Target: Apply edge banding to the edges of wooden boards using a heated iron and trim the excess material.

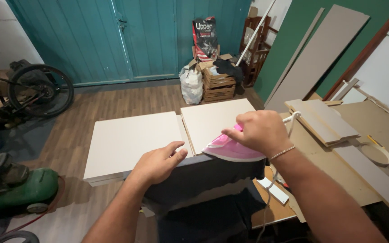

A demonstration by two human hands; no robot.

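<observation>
My right hand (261, 131) grips the handle of a pink and white clothes iron (229, 149), whose tip points left over the near edge of a white panel (217, 119). My left hand (158, 163) rests flat with fingers together on the near edge of a second, larger white panel (127, 139), just left of the iron. Dark cloth (194, 180) hangs down below the panels' front edge. The iron's white cord (289, 123) runs off behind my right wrist.
A workbench (374, 126) on the right carries grey boards (325, 121) and rolls of edge tape (377, 153). A bicycle (28, 92) and a green lawn mower (14, 189) stand on the left. Crates, bags and a teal door lie at the back.
</observation>
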